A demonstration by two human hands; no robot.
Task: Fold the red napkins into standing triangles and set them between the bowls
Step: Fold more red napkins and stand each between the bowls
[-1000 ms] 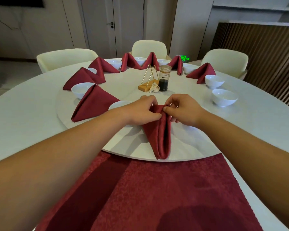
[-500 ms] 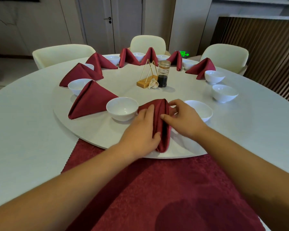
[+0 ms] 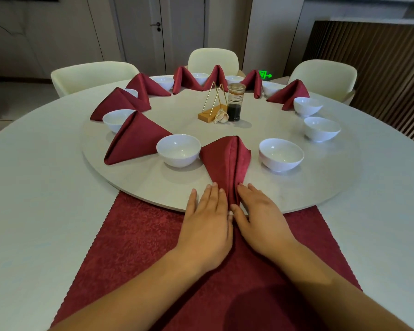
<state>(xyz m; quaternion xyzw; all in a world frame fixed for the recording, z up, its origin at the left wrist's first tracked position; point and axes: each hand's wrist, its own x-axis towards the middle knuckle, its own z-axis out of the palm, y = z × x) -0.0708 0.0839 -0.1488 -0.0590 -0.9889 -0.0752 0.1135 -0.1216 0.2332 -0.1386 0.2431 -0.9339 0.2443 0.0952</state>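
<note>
A red napkin folded into a standing triangle (image 3: pixel 226 161) sits on the round turntable (image 3: pixel 320 177), between a white bowl on its left (image 3: pixel 178 150) and a white bowl on its right (image 3: pixel 281 155). My left hand (image 3: pixel 207 215) and my right hand (image 3: pixel 258 210) lie flat with straight fingers on either side of its near tip, at the turntable's front edge. Fingertips of both hands touch the tip. Several more folded red napkins (image 3: pixel 135 138) stand between bowls around the left and far side. A flat red napkin (image 3: pixel 134 235) lies under my wrists.
At the turntable's centre stand a gold wire holder on a wooden base (image 3: pixel 213 108), a garlic bulb (image 3: pixel 221 116) and a jar of dark sauce (image 3: pixel 235 102). Two more bowls (image 3: pixel 320 129) stand at the right. Cream chairs (image 3: pixel 91 76) ring the big round table (image 3: pixel 34 187).
Both hands slid down from the napkin's top fold toward me to its near tip and opened flat. The napkin now stands spread between the two bowls.
</note>
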